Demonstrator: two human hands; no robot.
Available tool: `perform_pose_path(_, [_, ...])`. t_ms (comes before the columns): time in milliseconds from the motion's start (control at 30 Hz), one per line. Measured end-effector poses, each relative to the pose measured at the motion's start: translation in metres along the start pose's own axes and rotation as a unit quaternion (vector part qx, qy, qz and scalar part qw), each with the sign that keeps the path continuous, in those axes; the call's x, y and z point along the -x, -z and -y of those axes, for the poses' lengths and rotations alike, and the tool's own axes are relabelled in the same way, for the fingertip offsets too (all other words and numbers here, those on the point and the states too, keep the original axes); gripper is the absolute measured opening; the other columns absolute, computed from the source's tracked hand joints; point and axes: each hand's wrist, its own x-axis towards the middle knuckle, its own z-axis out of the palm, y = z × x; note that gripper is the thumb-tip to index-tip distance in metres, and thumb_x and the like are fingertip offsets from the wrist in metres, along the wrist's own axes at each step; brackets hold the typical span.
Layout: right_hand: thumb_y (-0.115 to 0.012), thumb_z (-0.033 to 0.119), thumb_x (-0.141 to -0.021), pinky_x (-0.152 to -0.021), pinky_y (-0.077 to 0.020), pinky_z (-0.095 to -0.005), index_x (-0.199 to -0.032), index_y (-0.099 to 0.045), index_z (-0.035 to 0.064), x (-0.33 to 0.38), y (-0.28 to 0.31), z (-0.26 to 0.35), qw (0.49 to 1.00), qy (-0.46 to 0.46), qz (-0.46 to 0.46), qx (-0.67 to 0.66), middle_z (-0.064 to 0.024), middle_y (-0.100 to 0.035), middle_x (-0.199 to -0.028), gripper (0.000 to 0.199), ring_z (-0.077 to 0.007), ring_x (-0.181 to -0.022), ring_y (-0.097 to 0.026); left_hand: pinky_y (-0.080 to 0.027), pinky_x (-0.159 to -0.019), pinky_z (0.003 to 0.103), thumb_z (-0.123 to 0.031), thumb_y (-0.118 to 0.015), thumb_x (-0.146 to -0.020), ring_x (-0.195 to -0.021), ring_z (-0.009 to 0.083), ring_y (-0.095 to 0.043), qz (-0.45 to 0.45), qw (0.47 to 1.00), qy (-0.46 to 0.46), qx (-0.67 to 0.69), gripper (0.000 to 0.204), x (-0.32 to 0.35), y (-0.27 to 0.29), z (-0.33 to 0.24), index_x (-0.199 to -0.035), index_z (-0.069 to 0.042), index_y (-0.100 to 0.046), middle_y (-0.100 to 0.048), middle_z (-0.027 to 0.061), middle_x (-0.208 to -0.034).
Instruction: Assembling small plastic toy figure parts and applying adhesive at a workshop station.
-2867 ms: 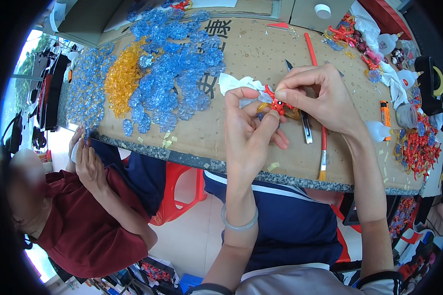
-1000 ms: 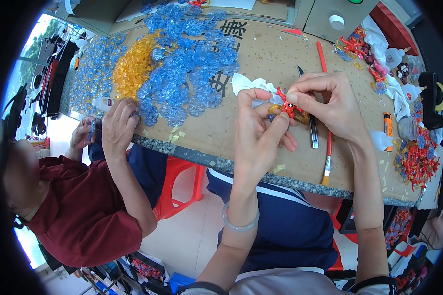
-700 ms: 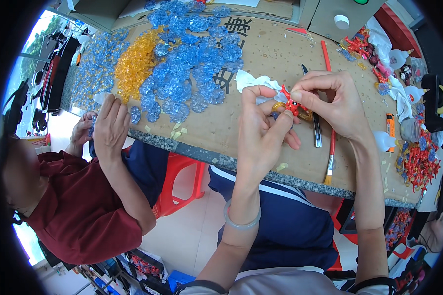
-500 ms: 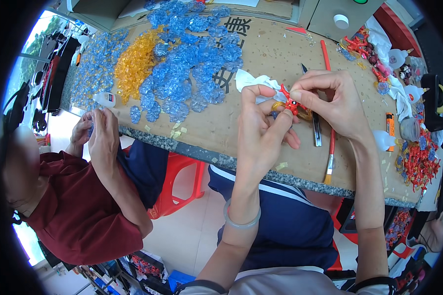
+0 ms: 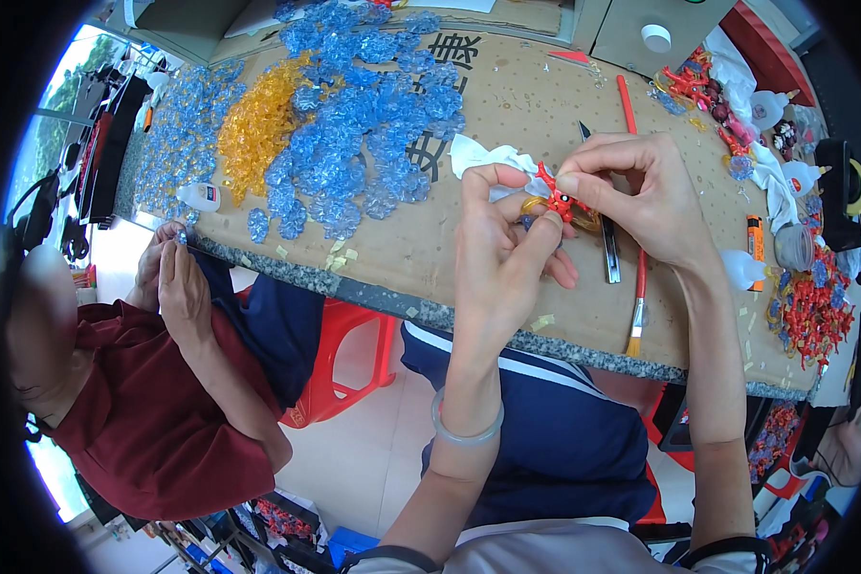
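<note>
Between my two hands, just above the cardboard-covered table (image 5: 392, 253), is a small red plastic figure (image 5: 559, 202) with a dark eye spot. My left hand (image 5: 512, 234) pinches its lower part between thumb and index finger, the other fingers curled behind. A yellow transparent piece (image 5: 532, 205) shows beside the figure at the left fingers. From the right, my right hand (image 5: 636, 196) pinches the figure's upper side with thumb and forefinger. Under and beside my hands lie a white tissue (image 5: 488, 158), a craft knife (image 5: 611, 253) and a red-handled paintbrush (image 5: 638, 306).
Blue transparent pieces (image 5: 344, 143) and amber pieces (image 5: 258, 124) are heaped at the left. Finished-looking red figures (image 5: 813, 316) pile up at the right, near an orange tube (image 5: 756, 251) and a squeeze bottle (image 5: 739, 271). A co-worker in a maroon shirt (image 5: 163, 411) sits at the left.
My hands keep their pinch on the figure and have hardly moved. The whole view has shifted slightly. The co-worker's hands have come a little lower.
</note>
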Motion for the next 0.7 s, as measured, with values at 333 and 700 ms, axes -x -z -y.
perform_pose_path(333, [-0.066, 0.006, -0.076, -0.049, -0.0318, -0.0227, -0.08, -0.069, -0.0063, -0.0005, 0.0004, -0.0014, 1.0, 0.001, 0.007, 0.001, -0.0036, -0.059, -0.065, 0.013, -0.0048, -0.055, -0.043, -0.048, -0.041, 0.025, 0.005, -0.051, -0.084, -0.048, 0.0199, -0.059, -0.006, 1.0, 0.002, 0.006, 0.032, 0.0, 0.0, 0.0004, -0.109, 0.0, -0.031, -0.061, 0.0217, -0.079])
perform_pose_path(700, [-0.066, 0.005, -0.077, -0.056, -0.0346, -0.023, -0.081, -0.068, -0.0067, 0.0005, -0.0005, 0.0061, 0.999, -0.03, 0.021, -0.002, -0.0047, -0.062, -0.073, 0.012, -0.0069, -0.063, -0.047, -0.049, -0.042, 0.024, 0.004, -0.048, -0.084, -0.048, 0.0159, -0.058, 0.017, 0.999, 0.013, 0.044, 0.034, 0.0012, 0.0048, 0.004, -0.111, -0.003, -0.028, -0.058, 0.0164, -0.081])
